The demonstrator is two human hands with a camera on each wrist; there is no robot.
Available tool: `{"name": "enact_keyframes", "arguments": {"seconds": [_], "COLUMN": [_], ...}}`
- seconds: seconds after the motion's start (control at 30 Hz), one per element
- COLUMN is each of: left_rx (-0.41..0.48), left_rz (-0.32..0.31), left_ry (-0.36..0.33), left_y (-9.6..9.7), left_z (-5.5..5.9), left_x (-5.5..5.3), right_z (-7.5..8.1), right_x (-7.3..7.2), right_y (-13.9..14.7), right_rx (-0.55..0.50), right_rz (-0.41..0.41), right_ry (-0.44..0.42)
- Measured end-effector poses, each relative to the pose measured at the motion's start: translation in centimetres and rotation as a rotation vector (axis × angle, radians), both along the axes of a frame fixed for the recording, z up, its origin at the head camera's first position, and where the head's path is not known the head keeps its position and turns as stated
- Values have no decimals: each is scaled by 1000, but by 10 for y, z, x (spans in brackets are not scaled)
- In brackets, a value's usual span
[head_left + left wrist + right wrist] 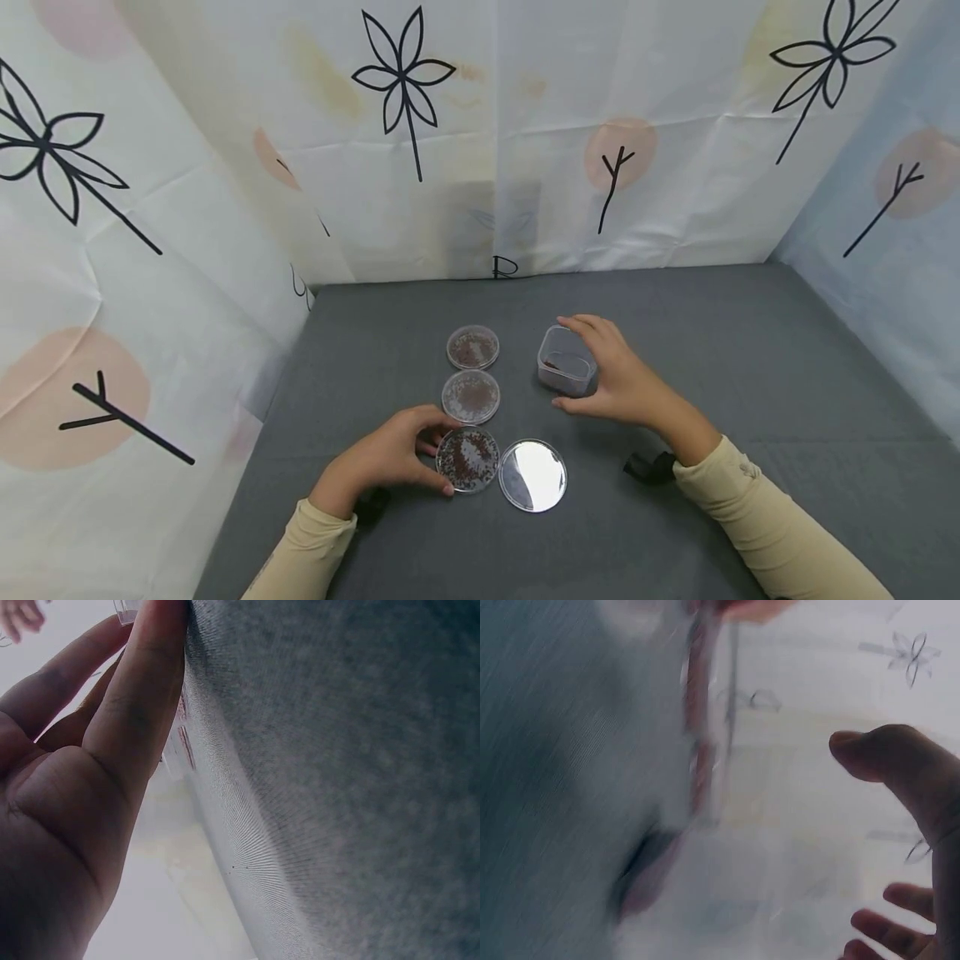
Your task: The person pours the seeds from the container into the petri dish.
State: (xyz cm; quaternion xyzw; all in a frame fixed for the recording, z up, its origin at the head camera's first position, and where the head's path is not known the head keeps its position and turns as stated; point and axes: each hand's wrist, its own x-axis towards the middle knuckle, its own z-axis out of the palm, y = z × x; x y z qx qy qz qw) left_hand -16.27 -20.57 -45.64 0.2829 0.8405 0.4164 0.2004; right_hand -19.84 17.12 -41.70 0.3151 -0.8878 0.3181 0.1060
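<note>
My left hand (397,454) holds the nearest petri dish (467,460) by its rim, thumb at the front edge and forefinger at the back. Dark brown crumbs are scattered in that dish. In the left wrist view, the left thumb (135,697) is low beside the grey cloth. My right hand (611,371) is spread beside a small clear plastic tub (566,375), thumb on the near side and fingers at the far side. Some brown material lies low in the tub. The right wrist view has the right thumb (889,754) standing well apart from the fingers.
Two more petri dishes with brown contents, a middle one (471,397) and a far one (472,347), line up behind the held dish. A shiny clear lid (533,475) lies right of it. Grey cloth (720,350) covers the table; patterned curtains (525,167) surround it.
</note>
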Motion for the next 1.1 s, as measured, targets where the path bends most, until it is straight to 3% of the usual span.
{"name": "enact_keyframes", "arguments": {"seconds": [0.1,0.2,0.33,0.53,0.7,1.1], "left_rx": [2,1,-5,-8,-13,-11], "left_rz": [3,6,7,10,11,11], "left_ry": [-2,-5,-5,-15,-14,-23], "left_y": [0,1,1,1,1,1], "left_z": [0,0,1,2,3,3], "left_x": [0,1,1,1,1,2], "right_z": [7,5,-7,-26,-33,-36], "right_x": [12,21,30,35,37,39], "right_y": [-10,-18,-23,-23,-23,-26], "right_rx": [-28,-48,3,201,288,306], "right_rz": [135,274,357,375,357,333], "right_ry": [-3,-76,-176,-197,-228,-233]}}
